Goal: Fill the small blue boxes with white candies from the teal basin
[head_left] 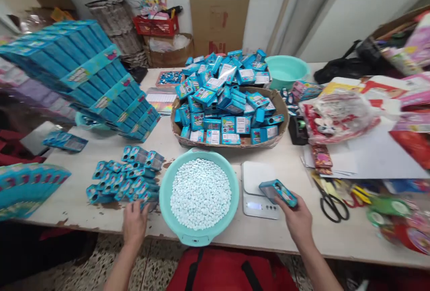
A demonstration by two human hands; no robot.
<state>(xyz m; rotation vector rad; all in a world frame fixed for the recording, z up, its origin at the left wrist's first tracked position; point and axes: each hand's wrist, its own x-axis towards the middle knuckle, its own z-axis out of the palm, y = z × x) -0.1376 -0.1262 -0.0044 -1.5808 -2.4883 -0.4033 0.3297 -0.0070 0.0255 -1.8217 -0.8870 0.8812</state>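
Observation:
My right hand (298, 221) holds a small blue candy box (285, 193), tilted, over the right side of a white digital scale (260, 192). The scale's display is lit, but its digits are too small to read. My left hand (135, 224) is at the near edge of a cluster of small blue boxes (116, 179), with its fingers closed round the nearest one, partly hidden. Several of these boxes show a dark round hole in the end. Between my hands stands a mint-green basin (167, 210) filled with small pale candies (201, 194).
Behind the basin, a cardboard tray (231, 147) is heaped with blue boxes. Tall stacked blue cartons (83, 76) lean at the left. On the right lie black scissors (332, 206), tape rolls (391, 208) and a plastic bag (342, 116). Another mint-green basin (287, 65) stands at the back.

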